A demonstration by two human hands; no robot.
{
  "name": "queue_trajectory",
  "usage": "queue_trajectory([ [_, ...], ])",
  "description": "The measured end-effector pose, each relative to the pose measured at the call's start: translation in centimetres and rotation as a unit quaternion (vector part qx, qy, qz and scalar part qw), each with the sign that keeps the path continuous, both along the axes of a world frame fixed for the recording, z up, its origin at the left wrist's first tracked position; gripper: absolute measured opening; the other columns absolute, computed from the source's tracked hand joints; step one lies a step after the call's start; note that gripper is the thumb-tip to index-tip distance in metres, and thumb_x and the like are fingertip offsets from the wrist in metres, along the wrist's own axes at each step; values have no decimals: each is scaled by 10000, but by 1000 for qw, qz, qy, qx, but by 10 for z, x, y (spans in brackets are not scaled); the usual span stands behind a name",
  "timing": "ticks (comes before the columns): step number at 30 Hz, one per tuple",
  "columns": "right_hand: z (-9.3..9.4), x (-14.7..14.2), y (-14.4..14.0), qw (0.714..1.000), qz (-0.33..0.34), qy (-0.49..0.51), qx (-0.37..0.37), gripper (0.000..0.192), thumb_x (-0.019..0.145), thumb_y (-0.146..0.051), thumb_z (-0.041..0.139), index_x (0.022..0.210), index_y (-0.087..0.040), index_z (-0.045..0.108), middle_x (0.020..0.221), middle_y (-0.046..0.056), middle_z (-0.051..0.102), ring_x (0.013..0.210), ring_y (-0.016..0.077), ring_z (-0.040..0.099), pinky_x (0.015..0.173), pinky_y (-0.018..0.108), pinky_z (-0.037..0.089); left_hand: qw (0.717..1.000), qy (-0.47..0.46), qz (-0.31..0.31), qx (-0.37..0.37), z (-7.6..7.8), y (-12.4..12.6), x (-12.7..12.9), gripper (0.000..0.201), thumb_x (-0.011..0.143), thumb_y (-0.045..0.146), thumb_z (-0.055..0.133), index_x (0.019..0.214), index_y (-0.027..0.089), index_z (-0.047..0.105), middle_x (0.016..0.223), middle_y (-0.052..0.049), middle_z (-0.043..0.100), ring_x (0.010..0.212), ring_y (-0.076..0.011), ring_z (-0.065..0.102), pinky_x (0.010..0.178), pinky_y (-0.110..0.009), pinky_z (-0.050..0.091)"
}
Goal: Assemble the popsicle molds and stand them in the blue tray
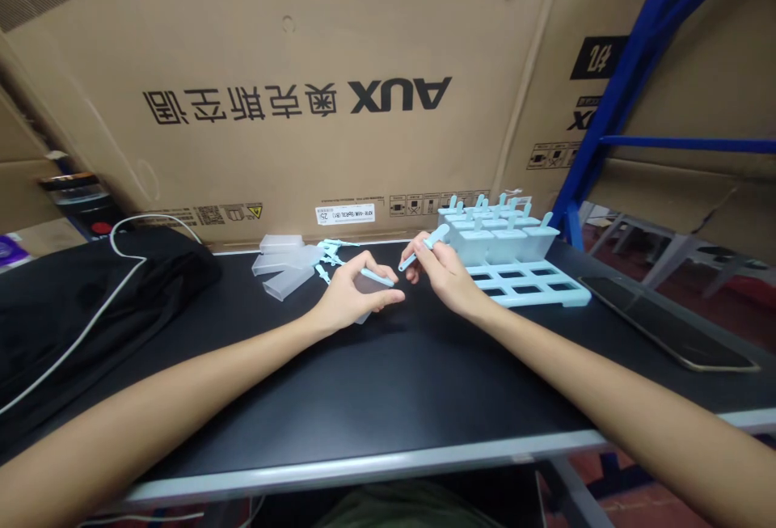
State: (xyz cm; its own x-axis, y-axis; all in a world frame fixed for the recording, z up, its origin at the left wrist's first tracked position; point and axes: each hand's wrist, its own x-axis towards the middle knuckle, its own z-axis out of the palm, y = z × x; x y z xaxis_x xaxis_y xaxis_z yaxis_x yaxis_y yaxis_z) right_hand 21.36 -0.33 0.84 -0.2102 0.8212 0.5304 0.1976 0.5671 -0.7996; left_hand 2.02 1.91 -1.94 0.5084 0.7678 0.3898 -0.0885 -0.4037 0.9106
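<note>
My left hand (355, 292) is closed around a translucent popsicle mold cup (362, 318), mostly hidden by the fingers. A light blue edge (377, 277) shows at its top, between thumb and fingers. Just right of it, my right hand (441, 268) pinches a light blue popsicle stick (418, 252), tilted, with its holed narrow end toward the left hand. Beyond my left hand lie several loose translucent mold cups (289, 282) and a small pile of light blue sticks (331, 253). To the right, several cups with sticks (506, 241) stand in a light blue rack (537, 299).
A phone (667, 322) lies at the right of the black tabletop (376, 399). Black cloth (139, 285) with a white cable (100, 314) covers the left side, near a dark jar (82, 204). Behind stands a large cardboard box (272, 156); a blue metal frame (606, 107) rises at right.
</note>
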Motion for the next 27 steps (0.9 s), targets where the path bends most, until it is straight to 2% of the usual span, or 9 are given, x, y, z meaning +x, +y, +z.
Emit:
queue_trajectory([
  [3,0,1,-2,1000,-1,-12,-1,402,994,-536,385,858,-189,535,743,-1,529,657,118,563,647,270,470,999,19,35,13,1,-1,0,446,717,367,824,816,182,430,1012,-55,702,545,-79,630,536,-241,554],
  [5,0,1,-3,1000,0,-26,-4,402,996,-536,378,868,-189,534,715,-9,520,646,119,551,650,271,456,996,38,67,46,1,-3,-2,409,746,402,791,822,185,452,1002,-60,716,562,-104,659,557,-258,563],
  [9,-1,2,-4,999,-3,-53,1,385,1005,-515,371,886,-189,537,695,-12,522,644,123,541,651,276,431,977,92,141,134,2,-8,-8,395,724,419,787,960,207,551,788,-12,708,571,-146,661,547,-259,539],
  [12,0,2,-4,998,-4,-58,8,375,1009,-499,371,888,-188,542,704,-10,522,644,123,539,647,277,424,961,123,163,188,3,-11,-10,348,692,410,790,849,195,567,668,18,644,531,-121,594,512,-229,475],
  [14,0,2,-4,998,-3,-57,9,370,1011,-491,371,891,-187,544,712,-9,521,643,121,538,645,277,424,955,135,169,203,5,-11,-10,350,665,388,794,753,189,520,605,40,591,497,-96,537,483,-207,425],
  [17,1,2,-5,998,-5,-66,12,360,1012,-482,376,892,-186,543,694,-14,513,637,120,535,634,273,421,960,146,159,178,6,-11,-9,398,668,383,785,715,199,435,545,59,565,454,-87,515,448,-192,386],
  [22,2,1,-6,994,-5,-108,21,326,1004,-449,413,892,-180,560,708,-6,537,653,122,561,648,274,440,974,154,128,107,5,-10,-7,490,688,460,786,720,216,362,514,48,609,394,-114,558,392,-191,385],
  [25,-1,-1,-6,996,0,-92,8,241,969,-424,503,1010,-190,543,747,-7,558,650,125,583,625,274,465,972,152,138,110,7,-11,-6,447,718,422,762,749,217,367,539,45,618,408,-115,572,396,-184,384],
  [27,-2,-3,-7,999,6,-53,5,249,941,-408,560,1076,-208,500,816,-4,573,649,120,597,611,273,484,974,147,135,112,8,-11,-6,429,725,392,757,776,218,367,547,50,614,408,-111,572,399,-179,381],
])
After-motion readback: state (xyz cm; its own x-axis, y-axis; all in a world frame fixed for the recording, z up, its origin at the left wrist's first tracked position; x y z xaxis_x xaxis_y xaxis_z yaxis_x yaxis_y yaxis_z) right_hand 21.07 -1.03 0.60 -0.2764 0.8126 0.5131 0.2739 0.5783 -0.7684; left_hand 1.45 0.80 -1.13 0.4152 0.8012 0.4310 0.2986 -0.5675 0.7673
